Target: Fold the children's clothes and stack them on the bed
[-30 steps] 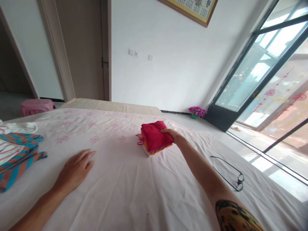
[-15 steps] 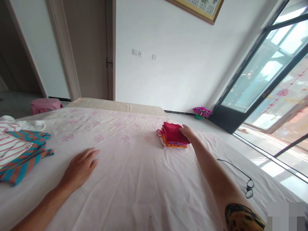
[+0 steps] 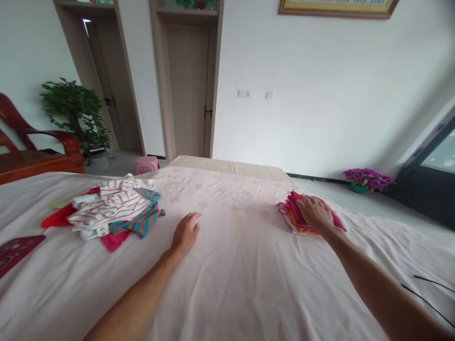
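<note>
My right hand (image 3: 314, 211) lies flat on a small stack of folded clothes (image 3: 302, 227), its fingers stretched over the red cloth on top. Orange and pale layers show underneath, and a pinkish-red loop hangs out at the stack's left side. My left hand (image 3: 186, 233) is open with fingers extended, low over the sheet or resting on it; I cannot tell which. It holds nothing. To its left is a loose heap of clothes (image 3: 119, 203), with a red-striped white piece over a blue-and-brown striped one and red pieces at the edges.
A pale flowered sheet (image 3: 227, 265) covers the wide surface. Thin black eyeglass arms (image 3: 428, 300) lie at the lower right, and a dark red patterned item (image 3: 17, 251) at the left edge. Beyond stand a pink stool (image 3: 147, 164), a wooden chair (image 3: 42, 147) and purple flowers (image 3: 368, 179).
The view has swung left, bringing the whole clothes heap into sight. My right hand has shifted from the folded stack's right edge to flat on its top. My left hand stays open.
</note>
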The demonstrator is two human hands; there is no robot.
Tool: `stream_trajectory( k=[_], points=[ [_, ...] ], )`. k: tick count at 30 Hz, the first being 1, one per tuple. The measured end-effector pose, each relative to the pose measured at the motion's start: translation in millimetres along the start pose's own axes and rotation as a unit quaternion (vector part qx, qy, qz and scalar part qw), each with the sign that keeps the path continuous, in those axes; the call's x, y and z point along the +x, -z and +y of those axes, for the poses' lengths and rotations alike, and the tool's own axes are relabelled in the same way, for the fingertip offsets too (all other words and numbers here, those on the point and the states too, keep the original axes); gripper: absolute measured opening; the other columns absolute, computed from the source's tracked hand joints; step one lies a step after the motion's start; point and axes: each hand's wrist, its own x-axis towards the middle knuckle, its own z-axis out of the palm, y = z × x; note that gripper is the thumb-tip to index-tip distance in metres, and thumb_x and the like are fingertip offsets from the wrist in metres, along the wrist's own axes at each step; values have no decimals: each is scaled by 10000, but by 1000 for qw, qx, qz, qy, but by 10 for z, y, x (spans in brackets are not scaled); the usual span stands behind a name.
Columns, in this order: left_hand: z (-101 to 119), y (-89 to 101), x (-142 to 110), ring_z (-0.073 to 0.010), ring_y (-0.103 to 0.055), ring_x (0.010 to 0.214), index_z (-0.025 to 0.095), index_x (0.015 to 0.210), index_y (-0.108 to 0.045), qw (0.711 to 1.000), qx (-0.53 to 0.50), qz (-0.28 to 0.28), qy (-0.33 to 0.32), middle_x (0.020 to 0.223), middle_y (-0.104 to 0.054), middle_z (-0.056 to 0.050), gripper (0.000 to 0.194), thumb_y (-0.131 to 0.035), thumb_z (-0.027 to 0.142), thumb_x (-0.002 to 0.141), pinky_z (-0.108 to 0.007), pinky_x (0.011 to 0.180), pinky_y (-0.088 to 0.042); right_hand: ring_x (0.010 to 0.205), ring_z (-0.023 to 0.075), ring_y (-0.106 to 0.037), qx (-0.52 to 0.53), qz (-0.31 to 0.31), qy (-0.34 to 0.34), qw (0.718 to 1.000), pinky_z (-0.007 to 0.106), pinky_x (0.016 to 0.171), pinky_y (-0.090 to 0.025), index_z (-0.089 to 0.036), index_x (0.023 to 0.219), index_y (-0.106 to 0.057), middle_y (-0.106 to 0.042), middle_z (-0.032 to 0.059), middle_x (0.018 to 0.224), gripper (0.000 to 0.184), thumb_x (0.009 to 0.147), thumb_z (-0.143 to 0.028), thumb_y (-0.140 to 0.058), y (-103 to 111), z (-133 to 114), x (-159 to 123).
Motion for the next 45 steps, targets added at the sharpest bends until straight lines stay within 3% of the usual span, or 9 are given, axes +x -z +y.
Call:
stream_trajectory(
  k=[4,9,12,16,20,26,32,35,45],
  points=[
    [-244,440,159,-219,-602,1174,204,1184,-631,992,27,110,56,1227,-678,-76,376,-463,153,851,-398,1053,-458,1323,290,-452,86,71,42,993,476,1072,-368,-248,1383,-504,-530,95,1423,489,978,-445,-317,177,-504,-421],
    [-863,1367,263,-343,-515,1244,174,1223,-598,951,163,203,166,1302,-620,-91,381,-455,301,893,-552,958,-422,1247,278,-539,202,-7,152,967,433,1042,-429,-255,1299,-588,-569,92,1373,425,930,-412,-446,79,-1055,-1058],
    [-1213,1800,207,-442,-428,1293,132,1012,-639,937,180,213,210,1270,-630,-100,338,-470,399,891,-654,918,-354,1193,272,-583,246,-64,144,956,432,1023,-450,-272,1259,-623,-591,88,1344,398,899,-368,-483,-74,-1247,-1264],
    [-1448,2064,155,-444,-492,1234,138,751,-578,940,176,189,224,1092,-700,-83,295,-520,409,851,-662,892,-353,1176,273,-588,258,-86,110,956,429,1032,-440,-250,1183,-679,-631,97,1281,389,842,-290,-496,-250,-1398,-1369],
    [-1304,2149,299,-407,-548,1183,159,855,-573,948,143,192,211,1080,-693,-117,266,-417,368,912,-623,908,-380,1169,266,-583,257,-84,99,958,428,1041,-426,-264,1139,-703,-638,78,1272,378,815,-264,-506,-327,-1428,-1390],
    [-293,1833,498,-255,-587,1080,104,1200,-464,985,39,142,86,1160,-635,-147,381,-301,370,982,-438,908,-449,1124,260,-605,308,-65,79,946,419,1026,-437,-236,1087,-708,-676,84,1180,358,794,-272,-506,-394,-1345,-1378],
    [577,1122,11,-139,-649,787,224,851,-628,986,-52,-105,-121,851,-705,-11,269,-432,380,950,-238,731,-492,1099,256,-608,337,-69,54,937,414,1021,-436,-232,1050,-709,-691,78,1126,323,801,-265,-507,-322,-1384,-1400],
    [510,886,-220,-171,-660,871,223,861,-635,981,-49,-141,-120,895,-710,-45,311,-365,329,971,-268,785,-486,1080,253,-606,354,-68,43,932,413,1025,-425,-226,1019,-711,-694,77,1096,291,805,-262,-516,-287,-1417,-1402],
    [-274,421,-327,-294,-554,1220,144,1257,-538,992,123,19,24,1268,-611,-179,392,-462,212,878,-422,1011,-445,1091,242,-575,337,-76,59,937,384,1034,-390,-218,1043,-694,-676,73,1120,262,848,-242,-521,-180,-1484,-1448]
  ],
)
